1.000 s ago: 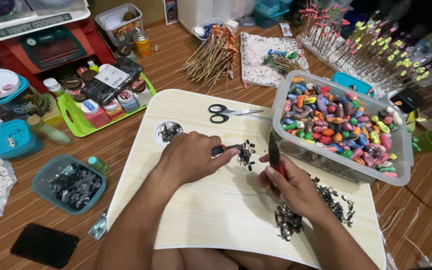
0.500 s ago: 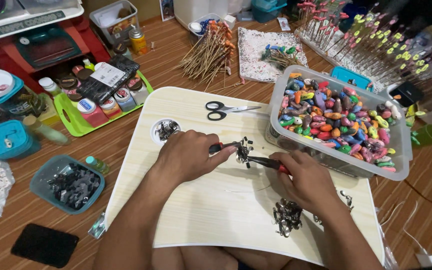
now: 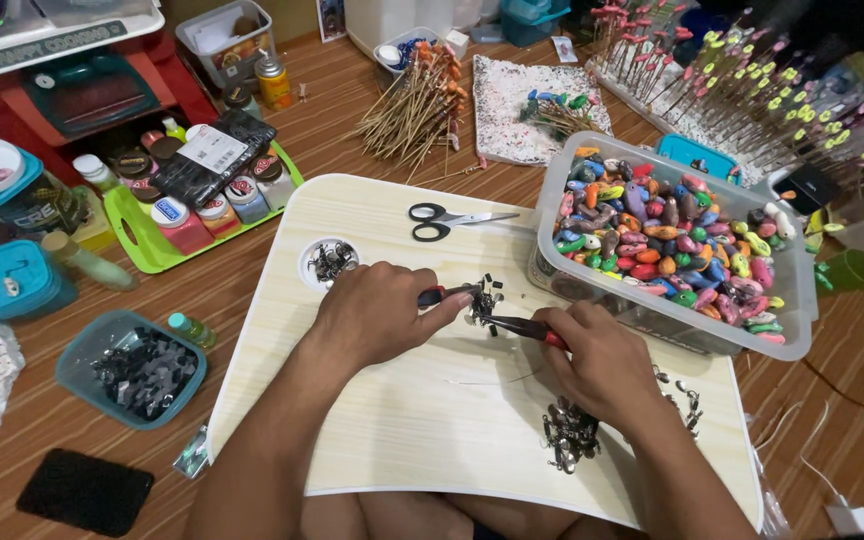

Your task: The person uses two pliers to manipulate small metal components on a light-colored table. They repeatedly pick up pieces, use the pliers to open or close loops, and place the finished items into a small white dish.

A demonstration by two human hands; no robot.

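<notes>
Left hand (image 3: 377,315) and right hand (image 3: 602,360), fingers clenched on red-handled pliers (image 3: 512,327), meet at small metal pieces (image 3: 482,298) mid-worktop (image 3: 402,430). Clear tub (image 3: 797,320) holds coloured beads (image 3: 667,245); teal tub (image 3: 77,350) holds dark clips (image 3: 147,370).

One view only, head-worn. We look steeply down and forward over our forearms at the lap board (image 3: 452,440), close in. Wooden floor (image 3: 332,130) and clutter recede toward the frame's top edge.
</notes>
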